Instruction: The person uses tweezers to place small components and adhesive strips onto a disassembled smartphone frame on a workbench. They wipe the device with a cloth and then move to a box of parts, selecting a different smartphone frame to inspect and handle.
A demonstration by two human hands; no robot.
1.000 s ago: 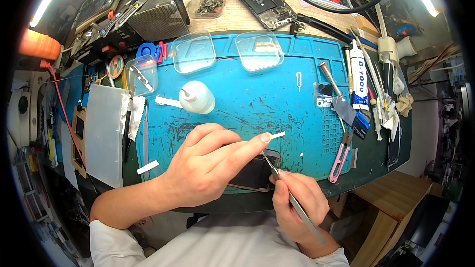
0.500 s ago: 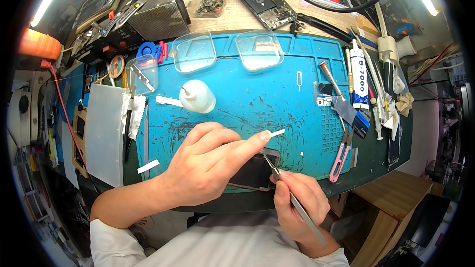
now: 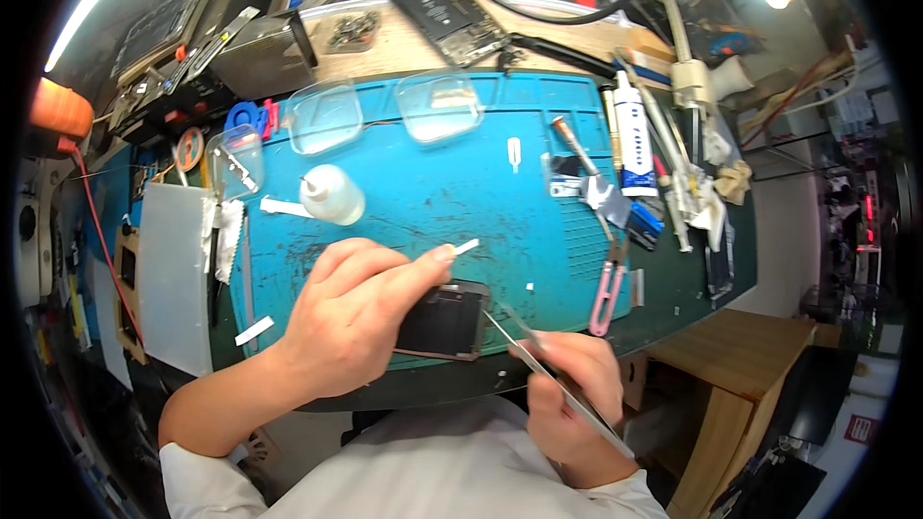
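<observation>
Steel tweezers (image 3: pixel 594 420), right fingers (image 3: pixel 585 355) gripping, now spread beside phone (image 3: pixel 440 325): apparently released; left fingers (image 3: pixel 409 286) pinch white strip (image 3: pixel 467 247).

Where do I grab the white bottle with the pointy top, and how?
Probably best around the middle of the white bottle, coming from its right, where the blue mat shows; a white strip lies at its left. Its body is round and seems upright, with a thin nozzle to avoid.
</observation>
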